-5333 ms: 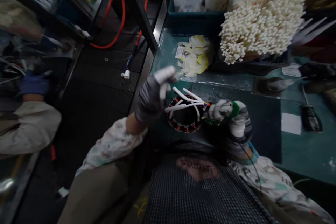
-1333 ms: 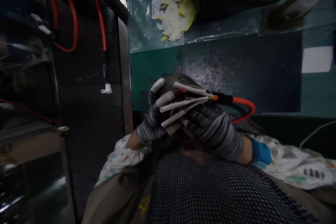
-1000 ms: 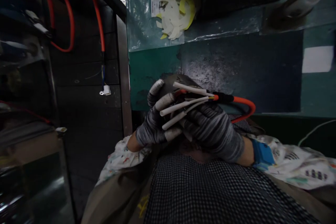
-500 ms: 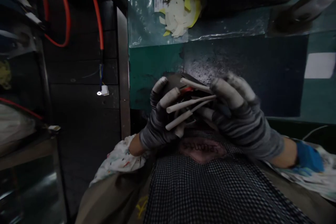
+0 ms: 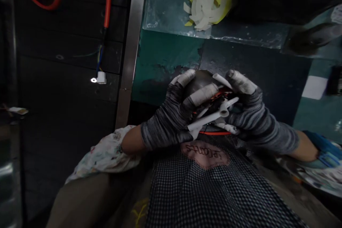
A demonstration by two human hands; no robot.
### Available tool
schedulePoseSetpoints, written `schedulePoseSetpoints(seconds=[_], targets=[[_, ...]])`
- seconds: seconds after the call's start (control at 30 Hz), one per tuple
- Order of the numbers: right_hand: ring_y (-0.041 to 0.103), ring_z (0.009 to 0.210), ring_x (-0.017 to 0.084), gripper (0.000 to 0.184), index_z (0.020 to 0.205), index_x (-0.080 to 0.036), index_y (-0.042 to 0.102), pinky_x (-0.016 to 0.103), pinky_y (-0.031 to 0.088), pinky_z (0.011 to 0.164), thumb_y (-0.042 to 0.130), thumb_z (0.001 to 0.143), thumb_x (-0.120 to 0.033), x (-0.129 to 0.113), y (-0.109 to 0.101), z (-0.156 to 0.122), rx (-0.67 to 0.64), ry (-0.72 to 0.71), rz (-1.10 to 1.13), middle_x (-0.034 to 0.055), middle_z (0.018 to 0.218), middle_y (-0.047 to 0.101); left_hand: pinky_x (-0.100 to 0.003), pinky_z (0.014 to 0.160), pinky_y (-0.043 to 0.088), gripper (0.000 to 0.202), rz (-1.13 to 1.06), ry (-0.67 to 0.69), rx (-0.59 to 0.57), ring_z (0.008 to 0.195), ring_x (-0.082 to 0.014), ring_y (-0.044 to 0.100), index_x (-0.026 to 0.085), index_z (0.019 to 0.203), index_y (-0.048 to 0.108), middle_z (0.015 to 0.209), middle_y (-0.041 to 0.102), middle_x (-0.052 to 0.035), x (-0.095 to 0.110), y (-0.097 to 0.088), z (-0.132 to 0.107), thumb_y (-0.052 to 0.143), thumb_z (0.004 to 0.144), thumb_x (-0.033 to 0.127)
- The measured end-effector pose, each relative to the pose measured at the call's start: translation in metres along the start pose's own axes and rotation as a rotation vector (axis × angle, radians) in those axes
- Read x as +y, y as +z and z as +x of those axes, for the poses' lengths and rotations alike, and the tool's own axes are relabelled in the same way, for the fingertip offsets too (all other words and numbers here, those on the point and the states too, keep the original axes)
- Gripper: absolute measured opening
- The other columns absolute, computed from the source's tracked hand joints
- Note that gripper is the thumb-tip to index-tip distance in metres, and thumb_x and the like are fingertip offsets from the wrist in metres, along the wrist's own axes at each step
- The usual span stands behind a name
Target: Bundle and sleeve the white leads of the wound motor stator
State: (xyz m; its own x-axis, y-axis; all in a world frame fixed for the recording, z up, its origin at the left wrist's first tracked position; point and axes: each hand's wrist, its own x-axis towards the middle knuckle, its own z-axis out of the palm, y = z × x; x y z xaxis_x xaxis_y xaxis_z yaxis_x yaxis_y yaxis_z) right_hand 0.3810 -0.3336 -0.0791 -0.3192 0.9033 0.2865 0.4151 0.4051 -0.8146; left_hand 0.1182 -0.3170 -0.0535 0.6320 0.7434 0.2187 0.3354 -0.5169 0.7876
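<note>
Close to the apron (image 5: 203,185), a dark, rounded motor-like part (image 5: 201,81) sits between both hands. Reddish wires (image 5: 220,94) show in its open side, and several white insulating sleeves (image 5: 205,120) stick out of it at different angles. My left hand (image 5: 171,114), in a grey striped glove with taped fingertips, is closed around its left side. On the other side, my right hand (image 5: 251,117), gloved alike, has its fingers curled at the sleeve ends and the part's right edge. A red cable (image 5: 215,133) passes below the part. The inner wiring is mostly hidden.
A plastic bag (image 5: 160,10) with white and yellow strips (image 5: 205,3) lies at the back of the green worktop (image 5: 165,53). Left of the metal table edge (image 5: 130,53), a red cable (image 5: 107,0) hangs with a white connector (image 5: 100,77). White paper (image 5: 315,87) lies right.
The view has shifted. My left hand has moved further over the motor-like part, and its rounded casing shows more. The white sleeves have changed angle, and the red cable below now shows.
</note>
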Motion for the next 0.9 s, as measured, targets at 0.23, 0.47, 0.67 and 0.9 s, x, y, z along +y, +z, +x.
schedulePoseSetpoints(seconds=[0.23, 0.47, 0.67, 0.9], targets=[[0.061, 0.143, 0.035, 0.087, 0.171, -0.050, 0.029, 0.061, 0.055, 0.118, 0.074, 0.097, -0.062, 0.003, -0.002, 0.000, -0.029, -0.030, -0.028, 0.0025, 0.162, 0.056, -0.071, 0.136, 0.029, 0.065, -0.049, 0.034, -0.045, 0.170, -0.0399, 0.017, 0.035, 0.168, 0.035, 0.174, 0.039, -0.0018, -0.001, -0.006, 0.002, 0.056, 0.108, 0.048], [0.069, 0.131, 0.033, 0.078, 0.168, -0.049, 0.037, 0.055, 0.063, 0.107, 0.068, 0.099, -0.066, 0.006, 0.010, -0.001, 0.104, -0.073, -0.069, 0.0027, 0.153, 0.065, -0.070, 0.138, 0.025, 0.071, -0.060, -0.024, -0.036, 0.170, -0.0424, 0.017, 0.035, 0.169, 0.034, 0.180, 0.029, -0.0016, -0.001, -0.005, -0.001, 0.054, 0.107, 0.063], [0.070, 0.129, 0.035, 0.077, 0.168, -0.046, 0.038, 0.055, 0.063, 0.106, 0.070, 0.100, -0.059, -0.006, 0.011, -0.005, 0.115, 0.051, -0.105, 0.0072, 0.149, 0.067, -0.063, 0.137, 0.030, 0.072, -0.077, -0.031, 0.076, 0.169, -0.0390, 0.023, 0.039, 0.169, 0.031, 0.181, 0.022, -0.0025, -0.005, 0.009, -0.004, 0.047, 0.106, 0.069], [0.071, 0.123, 0.037, 0.078, 0.168, -0.045, 0.040, 0.060, 0.065, 0.100, 0.066, 0.098, -0.068, -0.010, 0.017, -0.004, 0.168, 0.050, -0.180, 0.0072, 0.146, 0.068, -0.062, 0.128, 0.048, 0.094, -0.100, -0.228, 0.390, 0.171, -0.0419, 0.012, 0.044, 0.169, 0.014, 0.184, 0.001, -0.0046, 0.002, 0.060, -0.024, 0.065, 0.096, 0.075]])
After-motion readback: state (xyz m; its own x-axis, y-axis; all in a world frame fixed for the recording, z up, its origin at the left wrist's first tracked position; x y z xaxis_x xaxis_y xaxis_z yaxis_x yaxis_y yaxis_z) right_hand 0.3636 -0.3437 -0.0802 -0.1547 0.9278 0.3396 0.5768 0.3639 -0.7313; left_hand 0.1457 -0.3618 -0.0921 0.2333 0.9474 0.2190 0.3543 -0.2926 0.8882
